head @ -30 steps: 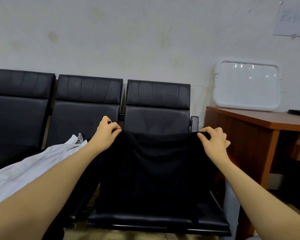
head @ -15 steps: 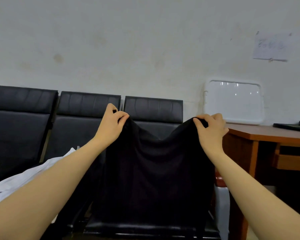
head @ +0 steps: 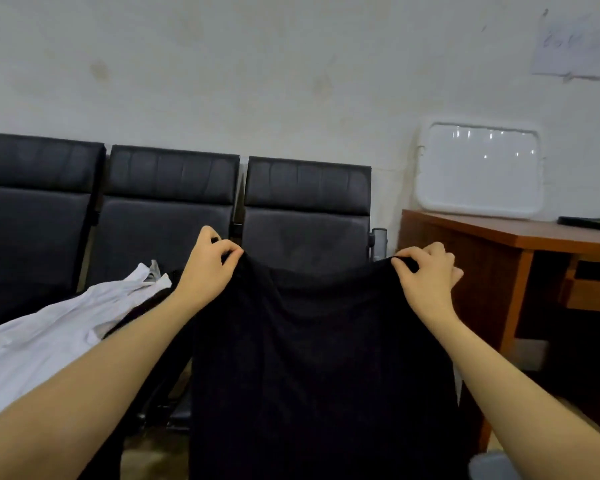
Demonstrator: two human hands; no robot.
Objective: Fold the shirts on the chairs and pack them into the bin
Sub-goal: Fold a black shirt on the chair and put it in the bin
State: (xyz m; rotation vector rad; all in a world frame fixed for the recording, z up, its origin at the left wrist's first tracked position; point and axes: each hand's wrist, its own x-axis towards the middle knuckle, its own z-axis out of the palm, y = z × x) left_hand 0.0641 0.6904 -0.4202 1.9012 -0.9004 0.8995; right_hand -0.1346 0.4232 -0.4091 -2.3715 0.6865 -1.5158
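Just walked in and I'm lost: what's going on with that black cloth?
A person is holding a black shirt up in front of the row of black chairs, the left hand and right hand each pinching a top corner. It hangs unfolded. A white shirt lies on the chairs to the left.

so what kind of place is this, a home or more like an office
Probably an office or waiting room: a row of linked black chairs stands against a stained bare wall, with a wooden desk beside it.
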